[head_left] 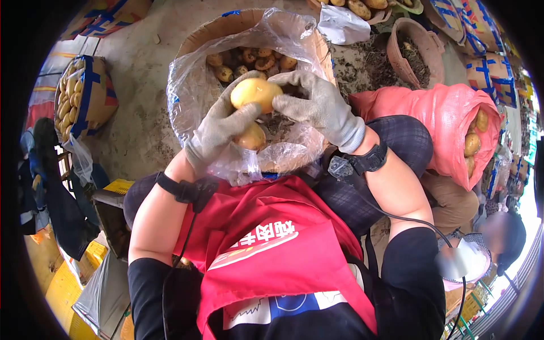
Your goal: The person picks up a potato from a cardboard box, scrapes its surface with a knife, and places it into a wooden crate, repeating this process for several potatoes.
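A smooth yellow potato point(253, 94) is gripped in my gloved left hand point(217, 127), the thumb lying along its lower side. My gloved right hand point(326, 107) closes on the same potato from the other side, fingertips and thumb at its right end. Just below my left thumb, a second potato point(251, 137) shows, partly covered by the glove. Both hands are over a cardboard box point(198, 35) lined with clear plastic point(184, 93). Inside it, several soil-marked potatoes point(224, 73) lie toward the far side, with loose dirt nearer me.
To the right, a pink woven sack point(416, 116) of potatoes lies against my knee. Beyond it stands a pinkish basket point(405, 59) with dirt. A potato-filled box point(102, 102) stands at left. Another person point(501, 241) is at the lower right.
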Demonstrator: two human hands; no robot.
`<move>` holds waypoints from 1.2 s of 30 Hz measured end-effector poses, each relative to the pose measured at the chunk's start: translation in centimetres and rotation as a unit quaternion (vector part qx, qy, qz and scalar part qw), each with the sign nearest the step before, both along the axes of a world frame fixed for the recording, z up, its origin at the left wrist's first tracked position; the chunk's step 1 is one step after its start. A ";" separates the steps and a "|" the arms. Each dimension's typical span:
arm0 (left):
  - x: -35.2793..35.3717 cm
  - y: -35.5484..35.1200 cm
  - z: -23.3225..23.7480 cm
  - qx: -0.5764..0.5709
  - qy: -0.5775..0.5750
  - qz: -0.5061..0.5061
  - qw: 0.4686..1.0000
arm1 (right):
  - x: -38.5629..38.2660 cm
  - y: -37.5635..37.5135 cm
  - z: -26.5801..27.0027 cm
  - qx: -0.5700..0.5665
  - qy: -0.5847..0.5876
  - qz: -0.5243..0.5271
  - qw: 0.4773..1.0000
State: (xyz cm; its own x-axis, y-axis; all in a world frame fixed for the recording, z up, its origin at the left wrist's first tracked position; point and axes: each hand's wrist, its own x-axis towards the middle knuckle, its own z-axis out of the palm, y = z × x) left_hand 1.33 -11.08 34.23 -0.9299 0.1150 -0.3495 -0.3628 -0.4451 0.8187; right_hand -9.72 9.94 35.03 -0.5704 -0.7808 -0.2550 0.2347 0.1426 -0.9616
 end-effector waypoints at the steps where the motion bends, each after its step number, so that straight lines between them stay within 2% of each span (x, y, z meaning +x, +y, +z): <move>1: -0.4 -0.1 -0.5 -0.024 -0.013 0.004 1.000 | 0.0 0.0 -0.8 -0.032 -0.010 -0.038 0.999; 2: -0.6 -0.3 -0.8 -0.025 -0.017 0.003 1.000 | -0.1 0.1 -1.4 -0.033 -0.014 -0.039 0.999; 4: -0.9 -0.5 -0.8 -0.092 0.030 -0.015 0.995 | -0.4 0.2 -1.9 -0.077 -0.038 -0.106 0.991; 5: -1.1 -0.5 -0.8 -0.093 0.027 -0.019 0.995 | -0.6 0.4 -1.7 -0.027 -0.050 -0.117 0.992; 6: -1.1 -0.3 -0.7 -0.115 0.040 -0.004 0.993 | -0.7 0.3 -1.5 -0.028 -0.051 -0.121 0.991; 8: -1.0 0.0 -0.6 -0.136 0.053 0.007 0.989 | -0.4 -0.1 -1.1 0.071 0.058 -0.131 0.987; 9: -0.9 0.3 -0.6 -0.137 0.046 0.007 0.989 | 0.4 -0.3 -1.9 -0.005 0.060 -0.161 0.985; 10: -0.8 0.5 -0.5 -0.139 0.040 0.008 0.989 | 0.9 -0.6 -2.1 -0.005 0.061 -0.162 0.985; 11: -0.7 0.5 -0.7 -0.140 0.041 0.007 0.989 | 1.4 -0.9 -2.3 0.008 0.192 -0.146 0.971; 12: -0.6 0.4 -1.1 -0.225 0.092 -0.026 0.970 | 1.8 -1.0 -2.4 0.019 0.319 -0.127 0.939; 13: -0.5 0.6 -1.1 -0.308 0.141 -0.059 0.939 | 1.5 -1.0 -2.9 0.049 0.369 -0.096 0.923; 14: -0.4 0.7 -0.8 -0.309 0.143 -0.060 0.938 | 1.2 -0.8 -3.0 0.048 0.371 -0.098 0.922; 15: -0.1 0.9 -0.3 -0.218 0.097 -0.051 0.970 | 0.9 -0.5 -3.0 0.035 0.171 -0.141 0.974; 16: 0.3 0.9 0.5 -0.127 0.052 -0.039 0.990 | 0.5 -0.5 -2.7 0.018 -0.035 -0.175 0.984; 17: 0.5 0.9 1.5 -0.099 0.083 -0.011 0.992 | 0.1 -0.4 -2.8 -0.015 0.097 -0.155 0.983; 18: 0.8 0.8 2.9 -0.095 0.096 0.008 0.991 | -0.2 -0.1 -2.8 -0.024 0.106 -0.151 0.983; 20: 2.3 -0.3 6.1 -0.136 0.126 0.061 0.981 | -0.4 0.1 -1.9 0.007 0.036 -0.119 0.992; 22: 6.1 -2.5 10.7 -0.199 0.171 0.099 0.960 | -1.0 0.4 -2.8 0.045 0.044 -0.097 0.993; 23: 9.1 -4.0 12.3 -0.213 0.197 0.151 0.945 | -1.2 0.6 -3.5 0.099 0.086 -0.070 0.989; 24: 13.1 -6.4 13.6 -0.243 0.147 0.198 0.938 | -1.2 1.1 -4.2 0.152 0.125 -0.045 0.979; 25: 17.3 -10.0 14.7 -0.275 0.173 0.176 0.929 | -1.1 1.8 -4.8 0.155 0.178 -0.024 0.972; 26: 21.9 -12.4 15.4 -0.233 0.156 0.251 0.926 | -0.9 2.3 -5.4 0.155 0.229 -0.004 0.961; 27: 26.5 -14.9 16.1 -0.191 0.144 0.327 0.914 | -0.7 2.6 -5.9 0.168 0.227 0.002 0.959; 29: 32.6 -16.2 17.0 -0.123 0.146 0.399 0.897 | -0.3 3.2 -5.8 0.197 0.236 0.024 0.951; 30: 35.1 -15.5 15.9 -0.252 0.093 0.468 0.842 | -0.5 3.4 -5.9 0.230 0.244 0.043 0.941; 32: 43.4 -15.6 9.8 -0.419 -0.012 0.517 0.747 | -0.9 3.6 -7.2 0.237 0.247 0.060 0.938; 33: 47.2 -15.3 6.2 -0.428 -0.060 0.534 0.726 | -0.8 3.7 -7.1 0.252 0.264 0.079 0.928; 34: 51.4 -15.3 1.6 -0.373 -0.099 0.551 0.740 | -0.6 3.8 -7.1 0.267 0.279 0.099 0.917; 36: 59.9 -15.2 -7.7 -0.168 -0.147 0.595 0.772 | -0.5 4.0 -7.5 0.274 0.282 0.101 0.914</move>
State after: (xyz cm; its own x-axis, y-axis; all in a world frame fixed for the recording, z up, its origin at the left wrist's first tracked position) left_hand 61.23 -26.29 26.54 -0.1821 -0.9026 -0.3901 -0.0537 -0.3870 0.9205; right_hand -10.25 13.93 27.49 -0.5901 -0.7277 -0.3497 -0.3598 0.6247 -0.6930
